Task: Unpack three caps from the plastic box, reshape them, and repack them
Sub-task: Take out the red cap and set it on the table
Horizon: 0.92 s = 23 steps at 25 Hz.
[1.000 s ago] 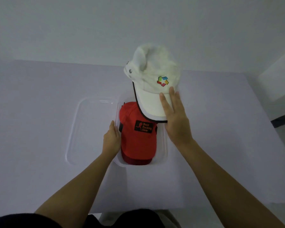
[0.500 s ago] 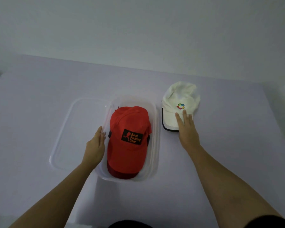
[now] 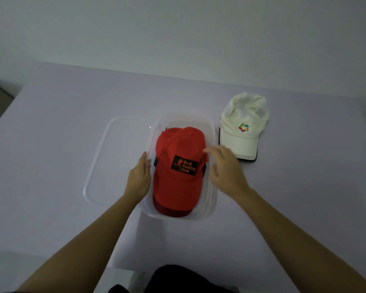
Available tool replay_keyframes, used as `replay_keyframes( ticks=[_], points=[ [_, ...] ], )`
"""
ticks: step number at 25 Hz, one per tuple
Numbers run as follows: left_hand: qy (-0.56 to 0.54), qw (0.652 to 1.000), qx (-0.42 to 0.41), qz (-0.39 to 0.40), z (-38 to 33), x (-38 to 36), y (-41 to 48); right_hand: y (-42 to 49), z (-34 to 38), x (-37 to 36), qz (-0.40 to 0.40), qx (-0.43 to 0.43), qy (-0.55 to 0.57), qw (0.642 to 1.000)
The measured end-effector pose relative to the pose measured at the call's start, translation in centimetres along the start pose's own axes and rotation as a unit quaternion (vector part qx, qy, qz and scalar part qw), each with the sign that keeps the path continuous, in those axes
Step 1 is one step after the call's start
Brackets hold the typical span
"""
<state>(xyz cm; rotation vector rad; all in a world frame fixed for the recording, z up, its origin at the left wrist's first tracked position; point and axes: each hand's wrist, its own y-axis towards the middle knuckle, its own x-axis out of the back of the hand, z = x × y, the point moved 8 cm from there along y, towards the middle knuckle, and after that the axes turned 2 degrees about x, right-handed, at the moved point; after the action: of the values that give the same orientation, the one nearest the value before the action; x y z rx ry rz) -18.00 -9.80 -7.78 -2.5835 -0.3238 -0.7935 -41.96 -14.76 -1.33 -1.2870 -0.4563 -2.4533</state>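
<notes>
A clear plastic box (image 3: pixel 211 195) stands at the middle of the table. A red cap (image 3: pixel 178 187) with a black "Back Packing Gear" patch lies on top inside it, with a darker cap's brim showing under its near end. A white cap (image 3: pixel 244 115) with a coloured logo lies on the table to the right of the box. My left hand (image 3: pixel 138 179) rests flat against the box's left wall. My right hand (image 3: pixel 225 172) hovers over the box's right rim with relaxed fingers, its fingertips at the red cap's right side.
The box's clear lid (image 3: pixel 106 157) lies flat on the table, touching the box's left side. The pale table (image 3: pixel 51 144) runs back to a plain wall. Its near edge lies close to my body.
My right hand has let go of the white cap, which now lies on the table, and has moved left to the red cap. My left hand stays at the box's left wall.
</notes>
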Motion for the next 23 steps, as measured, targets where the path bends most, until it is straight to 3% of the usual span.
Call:
replay_keyframes(
  ticks=[2, 4, 6, 10, 13, 15, 17, 20, 23],
  points=[
    [-0.003, 1.000, -0.004, 0.008, 0.0, 0.1, 0.0, -1.9, 4.4, -2.8, 0.091, 0.060, -0.048, 0.993],
    [-0.002, 1.000, -0.005, 0.013, 0.2, 0.2, 0.0, -3.2, 5.0, -6.0, 0.211, 0.033, -0.113, 0.970],
    [0.000, 1.000, -0.002, 0.014, 0.5, 0.1, 0.1, -3.5, 4.6, -7.6, 0.264, -0.002, -0.158, 0.952],
    [-0.001, 1.000, -0.006, 0.012, 0.5, 0.0, 0.0, -3.4, 5.5, -8.1, 0.230, -0.007, -0.183, 0.956],
    [-0.002, 1.000, 0.003, 0.031, 0.6, 0.1, -0.1, -3.9, 5.9, -8.1, 0.223, -0.043, -0.139, 0.964],
    [0.005, 0.999, 0.001, 0.047, 0.2, 0.0, -0.1, -3.6, 6.6, -7.0, 0.168, -0.093, -0.092, 0.977],
    [0.021, 1.000, -0.002, 0.023, -1.1, 0.9, -0.2, -3.4, 7.7, -5.6, 0.066, -0.078, -0.070, 0.992],
    [-0.079, 0.995, 0.057, -0.022, -4.2, 3.3, 0.1, -3.6, 8.8, -3.9, -0.006, -0.027, -0.100, 0.995],
    [-0.258, 0.958, 0.110, 0.062, -9.0, 3.3, -1.0, -3.7, 10.6, -1.9, -0.041, 0.010, -0.066, 0.997]
  ],
)
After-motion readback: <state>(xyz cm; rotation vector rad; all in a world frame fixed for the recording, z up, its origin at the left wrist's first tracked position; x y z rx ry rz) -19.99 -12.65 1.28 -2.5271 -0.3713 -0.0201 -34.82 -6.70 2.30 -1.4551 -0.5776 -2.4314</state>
